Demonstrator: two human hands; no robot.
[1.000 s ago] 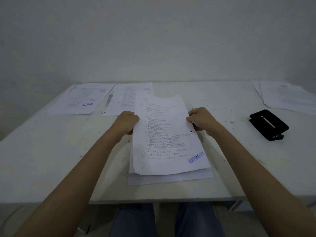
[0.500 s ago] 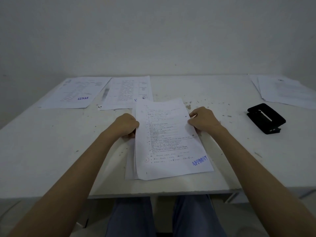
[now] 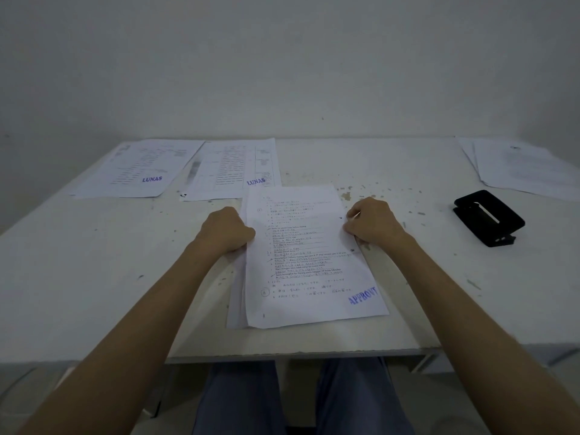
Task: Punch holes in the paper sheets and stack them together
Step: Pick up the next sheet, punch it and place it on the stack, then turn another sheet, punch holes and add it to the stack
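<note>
Now the stack [image 3: 309, 262] lies flat on the table [image 3: 94, 277], straight in front of me, near edge just short of the table's front edge. A second ago its far end was lifted and curling toward me; that end has since come down and the top sheet sits level. The sheets beneath are not square with it: a strip of lower paper shows along the left side and at the bottom left corner.

My left hand [image 3: 227, 230] grips the stack's left edge at mid-length, fingers curled under. My right hand [image 3: 372, 222] pinches the right edge opposite, fingers curled on the paper. Two small dark marks sit on the right margin by that hand; I read them as punched holes but cannot be sure at this size.

Judgement: this set is down and being squared, so the stacking step for it is nearly done. The left offset needs a tap or a nudge before I let go.

Further out: the punch [image 3: 488, 218] rests well to the right, untouched. A pile of sheets [image 3: 521, 166] lies at the far right corner, probably still to be punched. Two stamped sheets [image 3: 138, 167] [image 3: 233, 167] lie side by side at the far left.
</note>
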